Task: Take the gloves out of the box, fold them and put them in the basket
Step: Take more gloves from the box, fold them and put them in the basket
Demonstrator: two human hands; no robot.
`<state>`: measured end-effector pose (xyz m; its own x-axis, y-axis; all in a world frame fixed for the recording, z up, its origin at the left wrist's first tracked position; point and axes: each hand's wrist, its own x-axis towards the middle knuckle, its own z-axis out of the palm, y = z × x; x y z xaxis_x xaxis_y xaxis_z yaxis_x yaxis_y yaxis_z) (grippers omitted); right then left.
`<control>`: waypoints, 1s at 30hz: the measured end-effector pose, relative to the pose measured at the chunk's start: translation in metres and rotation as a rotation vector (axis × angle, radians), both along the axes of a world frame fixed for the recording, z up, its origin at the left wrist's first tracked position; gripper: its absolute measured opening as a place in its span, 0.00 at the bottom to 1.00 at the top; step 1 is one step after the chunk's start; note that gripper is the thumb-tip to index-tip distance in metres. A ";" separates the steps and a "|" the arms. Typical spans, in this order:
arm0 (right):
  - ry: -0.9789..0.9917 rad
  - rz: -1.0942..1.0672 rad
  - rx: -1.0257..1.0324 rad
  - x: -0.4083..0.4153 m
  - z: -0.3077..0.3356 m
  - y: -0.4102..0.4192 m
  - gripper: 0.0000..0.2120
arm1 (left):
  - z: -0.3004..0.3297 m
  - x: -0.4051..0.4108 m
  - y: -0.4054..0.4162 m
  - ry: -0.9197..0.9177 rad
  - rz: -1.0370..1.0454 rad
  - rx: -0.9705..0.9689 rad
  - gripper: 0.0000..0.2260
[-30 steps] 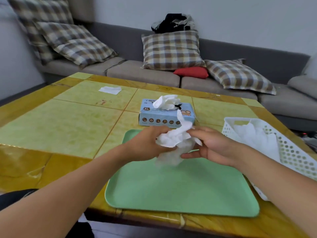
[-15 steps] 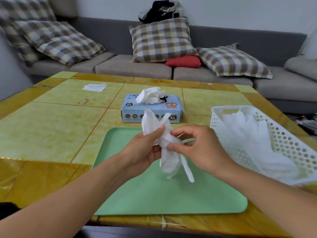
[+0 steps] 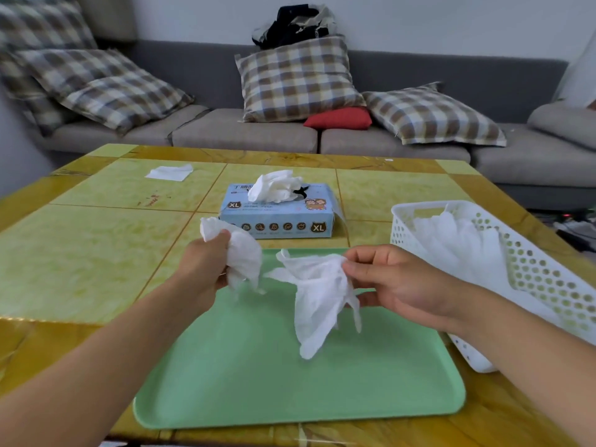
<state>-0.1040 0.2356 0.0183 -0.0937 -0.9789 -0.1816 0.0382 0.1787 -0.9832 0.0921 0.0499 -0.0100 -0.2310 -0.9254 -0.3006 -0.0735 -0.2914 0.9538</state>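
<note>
Two thin white gloves hang over the green tray (image 3: 290, 388). My left hand (image 3: 204, 266) grips one crumpled glove (image 3: 240, 256) above the tray's far left corner. My right hand (image 3: 393, 279) pinches the other glove (image 3: 317, 295) by its upper edge, and it dangles open with its fingers drooping. Behind the tray stands the blue glove box (image 3: 280, 217), with a white glove (image 3: 275, 185) bunched out of its top slot. The white perforated basket (image 3: 529, 272) at the right holds several white gloves (image 3: 458, 243).
The yellow tiled table (image 3: 80, 246) carries a flat white tissue-like sheet (image 3: 169, 172) at the far left. A grey sofa (image 3: 245, 133) with plaid cushions and a red cushion (image 3: 338, 119) runs behind the table. The table's near edge lies just below the tray.
The single white bundle held between both hands has come apart into two gloves. My left hand has drawn left with one and my right hand has drawn right with the other.
</note>
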 end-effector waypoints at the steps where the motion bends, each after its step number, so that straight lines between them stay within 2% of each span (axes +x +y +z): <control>1: -0.139 -0.051 0.001 0.000 0.004 -0.001 0.10 | 0.000 0.003 -0.008 -0.176 -0.018 -0.100 0.11; 4: -0.414 -0.177 0.039 0.002 0.015 -0.005 0.19 | 0.005 0.013 -0.025 -0.978 -0.321 -0.474 0.22; 5: -0.484 -0.206 0.065 0.004 0.016 -0.006 0.22 | 0.008 0.015 -0.026 -1.147 -0.377 -0.552 0.26; 7: -0.595 -0.227 0.101 0.008 0.018 -0.005 0.24 | 0.018 0.015 -0.016 -1.263 -0.367 -0.730 0.34; 8: -0.598 -0.226 0.111 0.011 0.017 -0.005 0.25 | 0.024 0.014 -0.008 -1.204 -0.348 -0.823 0.37; 9: -0.562 -0.229 0.109 0.014 0.016 -0.005 0.26 | 0.033 0.011 0.002 -1.046 -0.372 -0.852 0.39; 10: -0.508 -0.239 0.095 0.017 0.015 -0.004 0.28 | 0.043 0.009 0.015 -0.790 -0.461 -0.773 0.40; 12: -0.451 -0.271 0.020 0.022 0.016 -0.007 0.28 | 0.063 -0.001 0.046 -0.170 -0.714 -0.382 0.36; 13: -0.459 -0.281 -0.028 0.022 0.017 -0.008 0.25 | 0.063 -0.006 0.056 0.006 -0.790 -0.249 0.30; 14: -0.474 -0.283 -0.076 0.022 0.020 -0.009 0.21 | 0.060 -0.012 0.061 0.078 -0.801 -0.209 0.25; 17: -0.504 -0.289 -0.159 0.017 0.032 -0.008 0.14 | 0.049 -0.021 0.062 0.182 -0.717 -0.153 0.18; 20: -0.534 -0.194 -0.103 0.011 0.035 -0.001 0.09 | 0.042 -0.022 0.055 0.281 -0.664 -0.085 0.14; 24: -0.450 -0.153 0.065 0.014 0.025 0.001 0.19 | 0.038 -0.024 0.052 0.329 -0.652 -0.237 0.07; 28: -0.379 -0.116 0.057 0.018 0.020 -0.003 0.18 | 0.042 -0.023 0.058 0.355 -0.740 -0.266 0.14; 30: -0.332 -0.129 0.001 0.019 0.020 -0.004 0.19 | 0.042 -0.024 0.059 0.372 -0.706 -0.237 0.18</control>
<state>-0.0846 0.2317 0.0385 -0.1520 -0.9626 -0.2241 0.3776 0.1530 -0.9132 0.0678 0.1090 0.0325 -0.8267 -0.5546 0.0944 0.1681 -0.0834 0.9822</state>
